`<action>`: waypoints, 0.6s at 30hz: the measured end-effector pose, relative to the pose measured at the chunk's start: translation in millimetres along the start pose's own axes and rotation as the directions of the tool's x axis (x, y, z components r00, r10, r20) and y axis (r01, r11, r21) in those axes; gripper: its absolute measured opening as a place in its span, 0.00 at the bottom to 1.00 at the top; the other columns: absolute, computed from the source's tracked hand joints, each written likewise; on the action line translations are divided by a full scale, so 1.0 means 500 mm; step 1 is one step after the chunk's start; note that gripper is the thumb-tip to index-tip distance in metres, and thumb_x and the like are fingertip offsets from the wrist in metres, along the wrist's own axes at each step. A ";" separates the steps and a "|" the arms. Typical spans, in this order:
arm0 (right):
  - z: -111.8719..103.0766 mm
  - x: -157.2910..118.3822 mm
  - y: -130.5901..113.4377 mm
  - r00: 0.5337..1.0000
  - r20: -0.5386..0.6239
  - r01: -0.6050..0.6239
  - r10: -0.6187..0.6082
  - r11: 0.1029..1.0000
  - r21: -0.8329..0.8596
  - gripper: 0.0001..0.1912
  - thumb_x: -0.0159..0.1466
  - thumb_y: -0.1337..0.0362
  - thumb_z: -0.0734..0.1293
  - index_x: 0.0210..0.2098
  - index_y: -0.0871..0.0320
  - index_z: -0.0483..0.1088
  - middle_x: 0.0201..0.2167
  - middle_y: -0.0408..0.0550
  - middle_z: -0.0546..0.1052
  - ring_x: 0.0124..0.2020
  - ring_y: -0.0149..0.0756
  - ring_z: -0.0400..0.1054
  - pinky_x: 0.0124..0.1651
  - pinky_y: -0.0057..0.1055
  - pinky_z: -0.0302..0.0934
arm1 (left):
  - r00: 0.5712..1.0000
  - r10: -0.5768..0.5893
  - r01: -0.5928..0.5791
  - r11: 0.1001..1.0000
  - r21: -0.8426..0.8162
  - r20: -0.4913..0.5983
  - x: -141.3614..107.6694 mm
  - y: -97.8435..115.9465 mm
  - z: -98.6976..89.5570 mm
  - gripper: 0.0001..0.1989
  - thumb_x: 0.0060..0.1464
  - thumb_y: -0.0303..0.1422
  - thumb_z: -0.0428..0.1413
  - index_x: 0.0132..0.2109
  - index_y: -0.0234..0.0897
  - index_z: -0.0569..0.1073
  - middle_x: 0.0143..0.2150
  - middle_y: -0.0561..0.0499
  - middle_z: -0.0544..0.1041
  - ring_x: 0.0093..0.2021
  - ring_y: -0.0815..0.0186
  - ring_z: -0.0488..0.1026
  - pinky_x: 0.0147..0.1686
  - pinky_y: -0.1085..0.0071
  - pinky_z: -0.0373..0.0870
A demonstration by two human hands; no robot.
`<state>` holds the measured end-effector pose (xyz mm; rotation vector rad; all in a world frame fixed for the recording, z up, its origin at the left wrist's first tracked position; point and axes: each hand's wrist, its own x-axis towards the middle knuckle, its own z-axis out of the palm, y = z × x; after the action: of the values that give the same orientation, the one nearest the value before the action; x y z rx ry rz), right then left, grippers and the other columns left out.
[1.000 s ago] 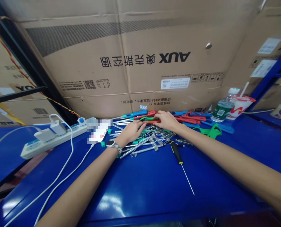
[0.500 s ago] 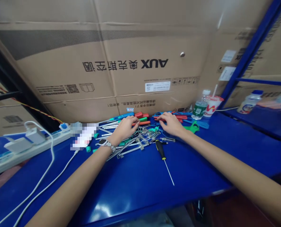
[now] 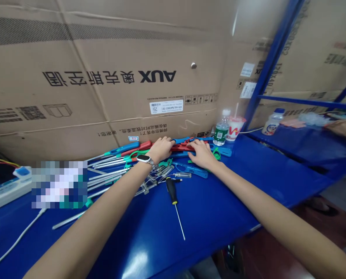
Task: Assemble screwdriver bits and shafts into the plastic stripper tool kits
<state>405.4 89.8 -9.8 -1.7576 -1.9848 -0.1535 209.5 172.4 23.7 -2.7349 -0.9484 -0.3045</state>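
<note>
Both my hands rest at a pile of long-nosed lighters and their parts against the carton. My left hand, with a watch on the wrist, reaches over the pile, its fingers loosely stretched towards red lighter casings. Just to the right, my right hand lies on red and blue casings with its fingers apart. Neither hand visibly lifts anything. A blue casing lies below the right hand. Metal lighter tubes and clear fuel tanks are heaped to the left, partly under my left forearm.
A black-and-yellow screwdriver lies in front of the pile on the blue table. A water bottle and a cup with a straw stand at the right. A power strip and cable are left. Another person's hand shows far right.
My view has swung to the right, so the pile appears further left. My left hand has moved closer to my right hand. More of a blue casing shows beneath the right hand.
</note>
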 end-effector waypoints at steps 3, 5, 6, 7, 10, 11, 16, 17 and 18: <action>0.004 0.002 0.003 0.999 0.010 0.035 -0.036 0.994 0.101 0.18 0.66 0.64 0.64 0.55 0.55 0.70 0.55 0.56 0.73 0.58 0.52 0.62 0.56 0.49 0.57 | 1.000 0.016 -0.017 0.999 0.029 0.025 0.006 -0.002 -0.004 0.12 0.55 0.23 0.56 0.46 0.36 0.77 0.47 0.39 0.77 0.52 0.49 0.74 0.53 0.56 0.67; 0.005 0.001 0.004 0.998 -0.005 0.059 -0.059 0.989 0.138 0.19 0.66 0.64 0.65 0.56 0.54 0.70 0.54 0.55 0.73 0.58 0.52 0.62 0.57 0.49 0.57 | 0.999 0.023 -0.025 0.999 0.041 0.040 -0.001 -0.007 -0.014 0.11 0.57 0.24 0.56 0.47 0.36 0.77 0.47 0.39 0.76 0.49 0.50 0.75 0.51 0.57 0.69; 0.005 0.001 0.004 0.998 -0.017 0.064 -0.063 0.988 0.142 0.19 0.66 0.64 0.65 0.56 0.54 0.70 0.54 0.55 0.73 0.58 0.52 0.62 0.57 0.49 0.57 | 0.999 0.025 -0.027 0.999 0.043 0.044 -0.008 -0.011 -0.021 0.11 0.58 0.25 0.55 0.48 0.36 0.77 0.47 0.40 0.76 0.48 0.51 0.76 0.50 0.58 0.69; 0.005 0.001 0.004 0.997 -0.031 0.068 -0.064 0.988 0.139 0.19 0.66 0.64 0.65 0.56 0.53 0.70 0.54 0.55 0.73 0.58 0.52 0.63 0.57 0.49 0.57 | 0.999 0.024 -0.026 0.999 0.043 0.044 -0.018 -0.016 -0.030 0.11 0.60 0.26 0.54 0.49 0.35 0.77 0.47 0.40 0.76 0.46 0.51 0.77 0.48 0.59 0.70; 0.002 -0.001 -0.006 0.994 -0.074 0.085 -0.076 0.988 0.132 0.19 0.66 0.64 0.65 0.56 0.54 0.70 0.53 0.55 0.74 0.56 0.52 0.65 0.56 0.49 0.57 | 1.000 0.031 -0.031 0.999 -0.009 -0.001 -0.061 -0.032 -0.056 0.12 0.66 0.29 0.51 0.52 0.36 0.76 0.47 0.42 0.76 0.43 0.54 0.78 0.42 0.62 0.72; -0.001 -0.002 -0.013 0.992 -0.087 0.106 -0.095 0.984 0.142 0.18 0.66 0.65 0.65 0.55 0.54 0.71 0.53 0.55 0.75 0.56 0.51 0.66 0.56 0.48 0.57 | 0.999 0.032 -0.033 0.999 -0.037 -0.033 -0.080 -0.037 -0.065 0.12 0.66 0.29 0.52 0.53 0.36 0.76 0.47 0.43 0.76 0.43 0.55 0.78 0.42 0.63 0.73; -0.017 -0.019 -0.072 0.965 -0.128 0.252 -0.227 0.936 0.246 0.17 0.66 0.68 0.65 0.54 0.54 0.71 0.54 0.51 0.77 0.55 0.46 0.69 0.58 0.45 0.57 | 0.977 -0.014 -0.018 0.988 -0.150 -0.211 -0.200 -0.043 -0.094 0.09 0.67 0.31 0.51 0.49 0.36 0.75 0.49 0.43 0.75 0.43 0.57 0.78 0.44 0.61 0.75; -0.021 -0.026 -0.087 0.959 -0.125 0.280 -0.255 0.923 0.264 0.18 0.65 0.68 0.65 0.54 0.54 0.71 0.54 0.51 0.77 0.55 0.46 0.70 0.58 0.45 0.58 | 0.970 -0.019 -0.025 0.984 -0.174 -0.243 -0.228 -0.041 -0.099 0.09 0.67 0.30 0.51 0.48 0.36 0.75 0.50 0.43 0.75 0.45 0.57 0.77 0.45 0.60 0.75; -0.025 -0.034 -0.104 0.949 -0.116 0.314 -0.293 0.907 0.281 0.18 0.65 0.68 0.65 0.55 0.54 0.71 0.54 0.51 0.77 0.55 0.46 0.70 0.58 0.44 0.58 | 0.968 -0.018 -0.034 0.979 -0.200 -0.250 -0.256 -0.039 -0.103 0.08 0.67 0.30 0.51 0.47 0.36 0.74 0.51 0.43 0.74 0.47 0.57 0.77 0.47 0.59 0.75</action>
<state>359.8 60.9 5.7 -1.2342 -2.0936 -0.0167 92.7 98.4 41.2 -2.7874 -0.8790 -0.7655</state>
